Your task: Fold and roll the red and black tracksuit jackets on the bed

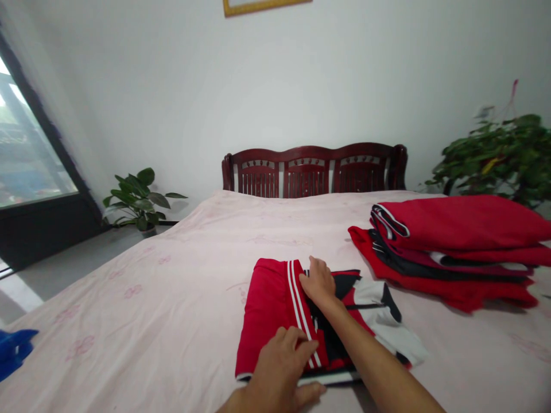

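Note:
A red, black and white tracksuit jacket (269,304) lies partly folded on the bed in front of me. Its red part, edged with two white stripes, is turned over the black and white part. My left hand (282,364) rests on the near end of the red part, thumb apart from the bent fingers. At the far end, my right hand (319,282) is closed on the cloth beside the stripes. My right forearm crosses over the jacket's black and white side.
A stack of folded red and dark clothes (456,246) lies to the right on the pink sheet (181,287). A dark wooden headboard (307,172) stands at the back. Potted plants (140,201) flank the bed. Something blue (17,350) shows at the left edge.

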{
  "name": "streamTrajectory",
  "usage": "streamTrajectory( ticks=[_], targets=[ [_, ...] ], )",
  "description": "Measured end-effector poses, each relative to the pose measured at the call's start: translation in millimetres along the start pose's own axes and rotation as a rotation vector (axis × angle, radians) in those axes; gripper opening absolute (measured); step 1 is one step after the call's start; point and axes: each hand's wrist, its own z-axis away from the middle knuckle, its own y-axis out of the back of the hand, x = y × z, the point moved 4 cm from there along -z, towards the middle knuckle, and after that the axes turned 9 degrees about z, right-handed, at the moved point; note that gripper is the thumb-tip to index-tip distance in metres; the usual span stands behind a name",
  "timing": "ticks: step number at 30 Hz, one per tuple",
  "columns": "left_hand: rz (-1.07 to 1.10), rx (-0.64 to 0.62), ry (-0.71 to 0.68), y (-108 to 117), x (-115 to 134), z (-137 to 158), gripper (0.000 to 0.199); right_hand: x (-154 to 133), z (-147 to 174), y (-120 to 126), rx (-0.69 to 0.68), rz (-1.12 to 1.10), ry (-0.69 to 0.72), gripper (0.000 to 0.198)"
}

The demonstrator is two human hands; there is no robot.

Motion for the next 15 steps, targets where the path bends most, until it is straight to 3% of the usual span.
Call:
streamTrajectory(
  ticks=[3, 5, 8, 12, 15],
  targets=[
    [0.028, 0.066, -0.036, 31.5, -15.9, 12.1, 0.027, -40.8, 12.2, -7.6, 0.001, 0.247, 0.317, 0.054],
    [-0.054, 0.12, -0.022, 40.4, -31.8, 19.1, 0.032, -67.2, 22.5, -22.6, -0.077, 0.333, 0.519, 0.053],
    [-0.198, 0.055, -0.052, 24.4, -51.8, 26.3, 0.056, -87.1, 31.3, -52.3, -0.282, 0.416, 0.717, 0.053],
    [-0.282, -0.022, -0.099, -5.2, -60.6, 31.0, 0.079, -76.6, 15.4, -79.8, -0.426, 0.5, 0.68, 0.048],
    [-0.244, -0.025, -0.122, -7.0, -56.1, 34.6, 0.076, -67.3, -3.9, -86.7, -0.427, 0.535, 0.62, 0.045]
  ],
)
